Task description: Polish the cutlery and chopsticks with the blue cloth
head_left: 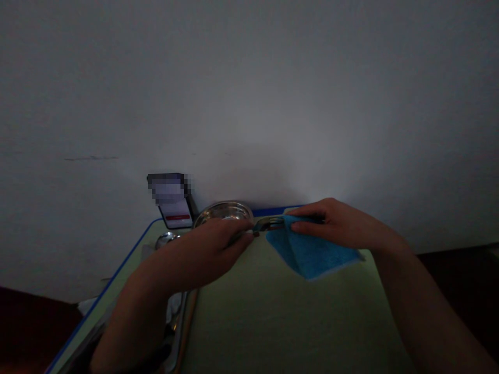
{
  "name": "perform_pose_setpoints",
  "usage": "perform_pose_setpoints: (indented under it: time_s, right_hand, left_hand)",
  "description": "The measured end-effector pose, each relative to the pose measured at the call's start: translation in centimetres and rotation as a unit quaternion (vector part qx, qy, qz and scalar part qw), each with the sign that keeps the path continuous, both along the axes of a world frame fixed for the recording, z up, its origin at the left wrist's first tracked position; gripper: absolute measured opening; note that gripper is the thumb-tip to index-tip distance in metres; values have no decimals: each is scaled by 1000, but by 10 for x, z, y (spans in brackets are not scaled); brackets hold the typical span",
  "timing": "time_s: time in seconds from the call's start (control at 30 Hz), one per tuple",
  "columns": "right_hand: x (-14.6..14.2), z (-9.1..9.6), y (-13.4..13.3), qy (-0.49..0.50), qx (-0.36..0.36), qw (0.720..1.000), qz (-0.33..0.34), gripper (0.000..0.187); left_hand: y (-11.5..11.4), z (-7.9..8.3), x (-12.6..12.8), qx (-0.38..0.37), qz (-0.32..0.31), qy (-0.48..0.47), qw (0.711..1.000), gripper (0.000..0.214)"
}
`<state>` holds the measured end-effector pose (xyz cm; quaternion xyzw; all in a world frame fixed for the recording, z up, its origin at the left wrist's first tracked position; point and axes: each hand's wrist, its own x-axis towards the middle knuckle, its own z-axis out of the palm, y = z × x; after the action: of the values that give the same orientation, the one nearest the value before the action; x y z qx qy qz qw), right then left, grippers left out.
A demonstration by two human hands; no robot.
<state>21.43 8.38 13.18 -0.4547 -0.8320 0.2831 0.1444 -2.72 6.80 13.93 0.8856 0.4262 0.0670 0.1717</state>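
My left hand (212, 246) pinches the handle of a metal fork (268, 223) between thumb and fingers. The fork points to the right above the table. Its far end reaches the top edge of a blue cloth (314, 254), which covers part of the tines. My right hand (335, 223) grips that cloth between thumb and fingers, close to the fork's end. The rest of the cloth hangs down in a loose fold. Most of the fork's handle is hidden inside my left hand.
The pale green table (288, 317) has a blue edge against the grey wall (265, 93). A metal bowl (228, 208) stands behind my left hand. Left of it, a phone (175, 205) leans on the wall. A spoon (167, 239) and a metal tray (180, 322) lie partly under my left arm.
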Motion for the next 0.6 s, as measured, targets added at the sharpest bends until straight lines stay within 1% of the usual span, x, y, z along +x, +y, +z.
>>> perform_pose_setpoints:
  time_s: [0.13, 0.3, 0.47, 0.6]
  right_hand:
    - [0, 0, -1, -11, 1, 1000, -11, 38]
    - [0, 1, -2, -17, 4, 1000, -3, 36]
    - [-1, 1, -3, -19, 7, 1000, -11, 37]
    - [-3, 2, -4, -36, 28, 999, 3, 33]
  left_hand:
    - [1, 1, 0, -7, 3, 4, 1000, 32]
    - [1, 1, 0, -13, 1, 1, 1000, 31]
    - [0, 1, 0, -15, 2, 1, 1000, 32]
    - [0, 1, 0, -15, 4, 3, 1000, 32]
